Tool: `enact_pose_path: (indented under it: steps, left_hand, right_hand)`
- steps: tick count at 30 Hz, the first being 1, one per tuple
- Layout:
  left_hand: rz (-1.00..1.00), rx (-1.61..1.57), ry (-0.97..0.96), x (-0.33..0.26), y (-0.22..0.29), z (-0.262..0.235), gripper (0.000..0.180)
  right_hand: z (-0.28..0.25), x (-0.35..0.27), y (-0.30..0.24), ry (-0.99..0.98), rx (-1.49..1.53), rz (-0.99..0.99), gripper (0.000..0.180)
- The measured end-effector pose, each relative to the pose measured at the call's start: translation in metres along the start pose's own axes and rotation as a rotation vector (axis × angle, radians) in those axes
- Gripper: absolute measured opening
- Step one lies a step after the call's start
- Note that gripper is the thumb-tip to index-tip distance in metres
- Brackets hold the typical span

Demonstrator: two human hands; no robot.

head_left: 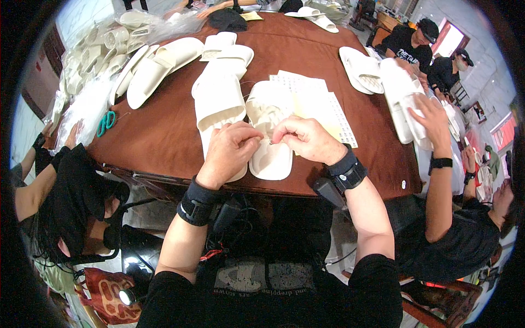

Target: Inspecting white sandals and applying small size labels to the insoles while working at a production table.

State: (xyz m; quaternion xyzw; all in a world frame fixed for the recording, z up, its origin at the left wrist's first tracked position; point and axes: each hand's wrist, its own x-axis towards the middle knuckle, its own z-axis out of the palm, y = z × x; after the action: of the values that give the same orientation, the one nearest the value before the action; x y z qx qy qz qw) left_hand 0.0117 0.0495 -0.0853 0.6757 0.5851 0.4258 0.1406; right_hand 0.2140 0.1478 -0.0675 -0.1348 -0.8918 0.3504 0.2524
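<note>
A white slide slipper (272,164) lies at the table's front edge between my hands, its heel toward me. Over it my left hand (232,148) has thumb and forefinger pinched together. My right hand (310,139) pinches close beside it, with a tiny dark speck at its fingertips. What either hand holds is too small to make out. Just left of this slipper rests another white slipper (220,104), partly under my left hand. Beyond my right hand are white sheets (342,121) with rows of small dark marks, next to a pale yellow sheet.
More white slippers (164,68) sit farther back on the brown-covered table (306,49). Bagged slippers (104,52) are heaped at the left, near teal-handled scissors (106,123). A co-worker's hand (431,117) touches slippers (402,104) at the right. People sit on both sides.
</note>
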Motion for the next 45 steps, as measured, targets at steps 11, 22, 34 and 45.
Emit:
enact_pose_path:
  steps: [11,22,34,45]
  left_hand:
    - [0.003,0.019,-0.01,-0.001,-0.001,0.0,0.014]
    - [0.065,0.044,0.015,-0.002,0.003,-0.001,0.012]
    - [0.073,0.08,0.021,0.0,0.002,-0.001,0.012]
    - [0.071,0.063,0.011,-0.001,0.0,0.0,0.012]
  right_hand:
    - [0.002,0.0,0.004,-0.01,0.032,-0.054,0.019]
    - [-0.001,-0.003,0.001,-0.054,0.161,0.112,0.026]
    - [0.0,0.0,0.009,-0.034,0.147,0.052,0.023]
    - [0.001,-0.001,0.005,-0.057,0.183,0.008,0.022]
